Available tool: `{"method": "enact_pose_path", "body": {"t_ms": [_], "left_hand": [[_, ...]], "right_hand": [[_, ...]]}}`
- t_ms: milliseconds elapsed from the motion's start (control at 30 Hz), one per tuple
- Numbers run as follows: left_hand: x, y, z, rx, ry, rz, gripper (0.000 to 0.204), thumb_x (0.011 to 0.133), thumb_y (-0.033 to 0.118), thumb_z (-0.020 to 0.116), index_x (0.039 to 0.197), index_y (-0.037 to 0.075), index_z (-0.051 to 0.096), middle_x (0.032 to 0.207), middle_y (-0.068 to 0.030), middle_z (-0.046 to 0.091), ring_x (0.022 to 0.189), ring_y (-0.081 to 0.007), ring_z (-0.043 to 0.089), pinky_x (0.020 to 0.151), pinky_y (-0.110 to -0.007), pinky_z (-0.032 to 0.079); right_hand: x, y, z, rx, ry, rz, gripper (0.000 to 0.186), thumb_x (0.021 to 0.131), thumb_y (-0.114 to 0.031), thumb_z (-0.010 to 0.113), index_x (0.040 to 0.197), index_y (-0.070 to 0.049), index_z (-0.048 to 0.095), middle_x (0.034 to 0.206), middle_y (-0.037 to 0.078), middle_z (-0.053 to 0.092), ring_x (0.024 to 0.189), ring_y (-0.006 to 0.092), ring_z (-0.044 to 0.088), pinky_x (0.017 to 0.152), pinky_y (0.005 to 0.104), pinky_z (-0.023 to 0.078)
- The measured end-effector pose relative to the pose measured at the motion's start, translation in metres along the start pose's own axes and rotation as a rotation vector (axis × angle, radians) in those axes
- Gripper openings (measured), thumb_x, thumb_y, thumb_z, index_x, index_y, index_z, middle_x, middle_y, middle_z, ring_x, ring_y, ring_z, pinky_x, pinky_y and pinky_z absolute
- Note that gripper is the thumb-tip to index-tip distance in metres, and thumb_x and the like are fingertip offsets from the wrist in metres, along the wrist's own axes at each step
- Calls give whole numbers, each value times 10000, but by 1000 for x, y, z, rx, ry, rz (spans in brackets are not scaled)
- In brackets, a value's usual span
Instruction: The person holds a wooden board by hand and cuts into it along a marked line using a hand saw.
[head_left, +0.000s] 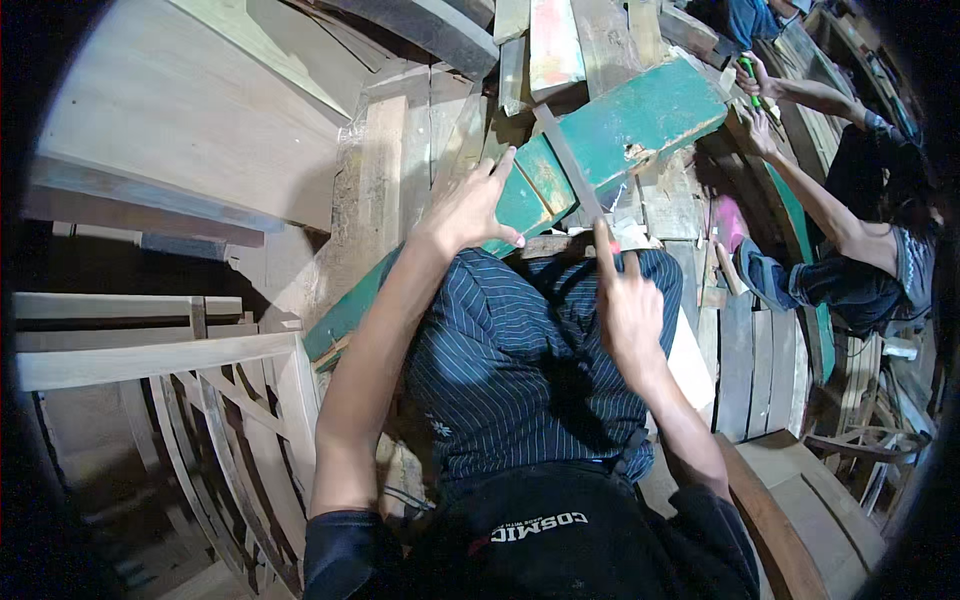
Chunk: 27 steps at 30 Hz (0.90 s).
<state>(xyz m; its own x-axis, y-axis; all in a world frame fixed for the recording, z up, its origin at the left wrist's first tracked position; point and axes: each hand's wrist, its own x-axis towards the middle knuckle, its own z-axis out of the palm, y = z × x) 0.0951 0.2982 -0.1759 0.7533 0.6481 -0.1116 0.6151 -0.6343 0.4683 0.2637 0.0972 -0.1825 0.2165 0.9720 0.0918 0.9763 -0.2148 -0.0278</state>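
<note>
A long green-painted wooden board (640,125) lies slantwise across the planks before my knees, its paint chipped along the near edge. My left hand (465,205) rests on it with the fingers spread and the thumb toward the near edge. Just right of that hand, a dark line crosses the green face. My right hand (630,315) is closed round the near end of a long, flat, grey metal blade (568,160), its index finger stretched along it. The blade lies across the board. A bit of red shows by my fingers; the rest of the handle is hidden.
On the left stand a large pale wooden panel (190,120) and a slatted wooden frame (160,360). Planks (555,45) are piled beyond the board. At right, another person's hands (762,130) work with a green-handled tool (748,80).
</note>
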Motion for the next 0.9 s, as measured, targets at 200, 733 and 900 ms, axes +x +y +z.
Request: {"method": "enact_pose_path", "body": {"t_ms": [200, 733, 900], "left_hand": [[-4, -4, 3, 40, 29, 13, 1288, 521, 365, 937, 1522, -17, 223, 1376, -283, 481, 1293, -422, 468, 1098, -470, 390], [-2, -2, 0, 10, -7, 6, 1276, 523, 334, 930, 1522, -19, 218, 1378, -309, 465, 1290, -450, 459, 1074, -458, 398], [-2, 1, 6, 92, 77, 51, 1255, 550, 372, 921, 1516, -32, 228, 1371, -323, 475, 1307, -416, 468, 1086, -471, 408]], "right_hand": [[-51, 2, 7, 106, 39, -10, 822, 788, 27, 585, 1543, -133, 302, 799, 150, 571, 526, 269, 644, 431, 392, 518], [-60, 7, -2, 53, -76, -7, 840, 780, 36, 578, 1548, -142, 291, 838, 150, 576, 546, 263, 653, 439, 379, 534], [12, -12, 27, 41, 113, -2, 840, 800, 28, 568, 1556, -137, 240, 873, 172, 597, 571, 287, 668, 460, 396, 539]]}}
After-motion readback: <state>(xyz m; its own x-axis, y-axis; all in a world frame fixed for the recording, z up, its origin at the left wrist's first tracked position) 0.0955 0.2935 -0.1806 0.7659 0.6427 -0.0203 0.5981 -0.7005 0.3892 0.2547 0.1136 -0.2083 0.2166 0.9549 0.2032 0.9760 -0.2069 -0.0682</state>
